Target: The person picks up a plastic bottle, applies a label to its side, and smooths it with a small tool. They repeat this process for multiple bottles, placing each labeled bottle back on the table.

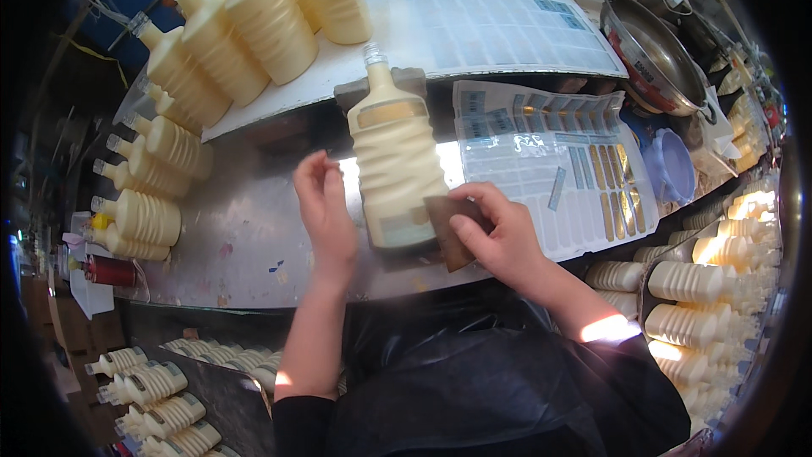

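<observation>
A cream-coloured ribbed bottle (393,161) with a clear threaded neck lies flat, neck away from me, in a dark cradle (412,80) on the bench. It bears a gold label (391,113) near its shoulder and a pale bluish label (404,230) near its base. My right hand (499,233) grips a brown flat scraper (457,233), whose edge meets the bottle's lower right side by the pale label. My left hand (326,211) is raised just left of the bottle, its fingers loosely curled and apart from the thumb, with nothing visible in them.
Right of the bottle lie sheets of gold and blue labels (558,169). Upright bottles (262,21) stand on the white shelf (389,0); more line the left edge. A pan (655,51) and a lilac basin (670,165) sit at right. Bottle stacks (689,300) flank me.
</observation>
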Demonstrator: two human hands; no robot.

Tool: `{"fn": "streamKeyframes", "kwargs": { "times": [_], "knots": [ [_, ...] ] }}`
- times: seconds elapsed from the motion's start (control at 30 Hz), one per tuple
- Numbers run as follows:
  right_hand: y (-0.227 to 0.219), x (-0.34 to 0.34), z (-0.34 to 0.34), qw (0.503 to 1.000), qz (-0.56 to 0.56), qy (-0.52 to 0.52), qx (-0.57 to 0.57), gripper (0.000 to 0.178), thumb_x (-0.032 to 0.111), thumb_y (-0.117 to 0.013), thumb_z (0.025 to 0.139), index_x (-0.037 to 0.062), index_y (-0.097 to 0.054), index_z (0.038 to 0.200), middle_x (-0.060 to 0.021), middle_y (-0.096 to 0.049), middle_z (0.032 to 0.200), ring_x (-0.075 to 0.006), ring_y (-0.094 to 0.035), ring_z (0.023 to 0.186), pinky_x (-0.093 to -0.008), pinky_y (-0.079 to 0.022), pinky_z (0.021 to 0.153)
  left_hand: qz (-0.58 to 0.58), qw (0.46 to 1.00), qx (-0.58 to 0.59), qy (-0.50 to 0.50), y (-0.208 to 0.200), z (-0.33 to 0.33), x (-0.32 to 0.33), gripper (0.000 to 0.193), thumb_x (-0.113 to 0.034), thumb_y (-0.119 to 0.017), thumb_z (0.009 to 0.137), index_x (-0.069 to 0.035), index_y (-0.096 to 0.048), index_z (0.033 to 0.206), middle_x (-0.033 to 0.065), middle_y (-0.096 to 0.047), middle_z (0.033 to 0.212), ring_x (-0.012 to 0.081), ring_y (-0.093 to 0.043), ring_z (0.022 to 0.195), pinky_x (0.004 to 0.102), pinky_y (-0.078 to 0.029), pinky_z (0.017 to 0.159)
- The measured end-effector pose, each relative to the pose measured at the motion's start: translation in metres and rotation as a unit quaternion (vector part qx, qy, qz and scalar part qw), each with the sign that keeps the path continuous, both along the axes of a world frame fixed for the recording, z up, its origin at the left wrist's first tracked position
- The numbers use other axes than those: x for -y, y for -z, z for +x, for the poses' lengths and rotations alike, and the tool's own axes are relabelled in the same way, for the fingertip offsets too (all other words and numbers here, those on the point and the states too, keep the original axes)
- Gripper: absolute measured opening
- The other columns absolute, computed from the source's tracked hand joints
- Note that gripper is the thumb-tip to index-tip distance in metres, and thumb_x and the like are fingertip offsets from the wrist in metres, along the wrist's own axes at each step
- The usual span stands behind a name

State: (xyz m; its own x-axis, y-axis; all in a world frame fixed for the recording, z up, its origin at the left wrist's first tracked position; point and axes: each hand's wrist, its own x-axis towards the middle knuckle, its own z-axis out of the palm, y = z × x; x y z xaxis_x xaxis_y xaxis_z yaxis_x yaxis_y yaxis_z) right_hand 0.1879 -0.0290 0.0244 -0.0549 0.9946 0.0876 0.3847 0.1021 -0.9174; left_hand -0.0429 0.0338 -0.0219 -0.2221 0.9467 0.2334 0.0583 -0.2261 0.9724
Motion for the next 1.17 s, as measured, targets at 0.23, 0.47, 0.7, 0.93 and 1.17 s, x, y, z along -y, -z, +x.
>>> {"fn": "streamKeyframes", "kwargs": {
  "times": [0.23, 0.47, 0.7, 0.93, 1.17],
  "knots": [
    [0.067, -0.007, 0.016, 0.994, -0.051, 0.054, -0.081, 0.029, 0.007, -0.064, 0.096, 0.0071, -0.062, 0.125, -0.0135, -0.073, 0.099, -0.0244, -0.073, 0.088, -0.034, -0.055, 0.076, -0.167, 0.972, 0.116, 0.118, -0.036, 0.014, -0.063, 0.038, -0.033, -0.049, 0.11, -0.006, -0.054, 0.136, 0.0075, -0.062, 0.124, 0.0174, -0.06, 0.114, 0.0333, -0.048, 0.101],
    [0.006, -0.007, -0.002, 0.886, 0.407, -0.094, 0.2, 0.025, -0.003, -0.072, 0.083, 0.005, -0.07, 0.107, -0.0113, -0.074, 0.101, -0.027, -0.072, 0.086, -0.0356, -0.054, 0.073, -0.21, 0.922, 0.192, 0.261, -0.061, -0.004, -0.074, 0.037, -0.035, -0.059, 0.105, -0.008, -0.059, 0.13, 0.004, -0.066, 0.117, 0.0156, -0.063, 0.108, 0.0347, -0.051, 0.097],
    [0.011, 0.012, -0.044, 0.779, 0.43, -0.379, 0.254, 0.025, 0.009, -0.074, 0.078, 0.0087, -0.072, 0.103, -0.0077, -0.074, 0.106, -0.0217, -0.071, 0.093, -0.0347, -0.048, 0.068, -0.14, 0.976, 0.122, 0.117, -0.084, -0.02, -0.042, 0.046, -0.037, -0.078, 0.093, 0.001, -0.065, 0.114, 0.0062, -0.07, 0.105, 0.0146, -0.064, 0.097, 0.0318, -0.051, 0.09],
    [-0.034, 0.01, -0.051, 0.893, 0.229, -0.387, -0.023, 0.033, -0.011, -0.079, 0.068, 0.0045, -0.075, 0.097, -0.0089, -0.078, 0.094, -0.0231, -0.074, 0.08, -0.0324, -0.053, 0.069, 0.088, 0.984, -0.057, -0.143, -0.107, -0.059, 0.081, 0.026, -0.022, -0.08, 0.088, -0.005, -0.067, 0.102, 0.005, -0.066, 0.093, 0.0137, -0.062, 0.083, 0.0323, -0.051, 0.074],
    [-0.041, -0.02, -0.086, 0.916, -0.079, -0.324, -0.221, 0.033, -0.002, -0.062, 0.093, -0.0001, -0.067, 0.125, -0.0126, -0.077, 0.106, -0.0211, -0.074, 0.096, -0.0296, -0.057, 0.089, 0.125, 0.886, -0.092, -0.438, -0.15, -0.169, 0.238, 0.014, -0.017, -0.067, 0.1, -0.004, -0.068, 0.106, 0.0015, -0.069, 0.096, 0.0092, -0.064, 0.085, 0.0264, -0.053, 0.08]
  ]
}}
